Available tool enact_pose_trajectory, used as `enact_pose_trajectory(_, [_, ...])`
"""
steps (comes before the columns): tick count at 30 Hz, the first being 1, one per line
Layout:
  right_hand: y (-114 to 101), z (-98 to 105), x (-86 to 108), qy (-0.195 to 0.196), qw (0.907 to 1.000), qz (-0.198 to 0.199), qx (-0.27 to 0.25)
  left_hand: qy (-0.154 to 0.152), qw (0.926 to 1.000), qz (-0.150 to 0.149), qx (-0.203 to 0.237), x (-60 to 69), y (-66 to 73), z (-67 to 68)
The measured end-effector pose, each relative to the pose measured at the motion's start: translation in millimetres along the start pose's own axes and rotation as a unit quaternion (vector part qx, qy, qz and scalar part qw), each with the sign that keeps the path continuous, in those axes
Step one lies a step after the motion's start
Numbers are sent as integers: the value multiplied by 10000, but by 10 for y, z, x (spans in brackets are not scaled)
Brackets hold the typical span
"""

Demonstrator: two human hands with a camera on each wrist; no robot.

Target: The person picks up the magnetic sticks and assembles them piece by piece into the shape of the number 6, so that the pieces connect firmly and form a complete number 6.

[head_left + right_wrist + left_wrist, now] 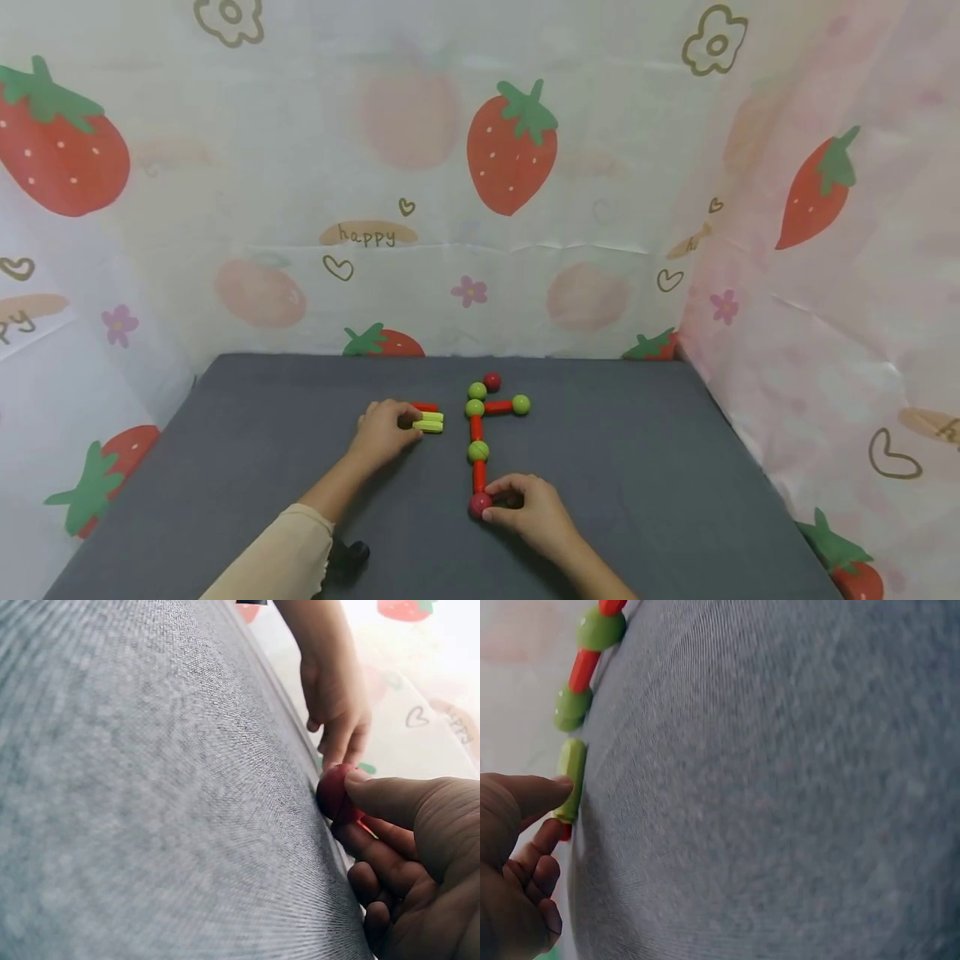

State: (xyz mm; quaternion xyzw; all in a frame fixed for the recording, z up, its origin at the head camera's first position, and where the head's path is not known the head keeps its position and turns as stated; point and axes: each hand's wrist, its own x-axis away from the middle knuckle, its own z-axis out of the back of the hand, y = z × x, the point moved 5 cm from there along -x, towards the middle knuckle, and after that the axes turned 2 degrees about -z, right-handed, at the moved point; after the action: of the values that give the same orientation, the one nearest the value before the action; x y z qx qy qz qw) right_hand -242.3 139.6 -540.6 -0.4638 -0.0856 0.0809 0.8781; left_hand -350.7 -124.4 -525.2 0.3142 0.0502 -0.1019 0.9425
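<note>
My left hand (384,435) pinches a yellow-green rod (429,427) between thumb and fingers; a second such rod lies against it, and a red rod (426,407) lies just behind. Up close in the left wrist view, the thumb presses on the yellow-green rod (571,771). With thumb and fingertips, my right hand (536,512) holds a dark red ball (480,505) at the near end of a chain. That chain runs away from me through red rods (477,428) and green balls (477,451), with a side branch ending in a green ball (521,405).
Behind the chain's far end sits another dark red ball (492,381), next to a green ball (477,390). A black object (351,557) shows beside the left sleeve. Strawberry-printed sheets (480,300) stand around the grey table (637,467).
</note>
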Motion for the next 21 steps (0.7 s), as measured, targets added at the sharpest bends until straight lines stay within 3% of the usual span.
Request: enact_pose_trajectory(21, [-6, 10, 1, -31, 9999, -96, -5, -281, 9995, -88, -126, -33, -17, 1])
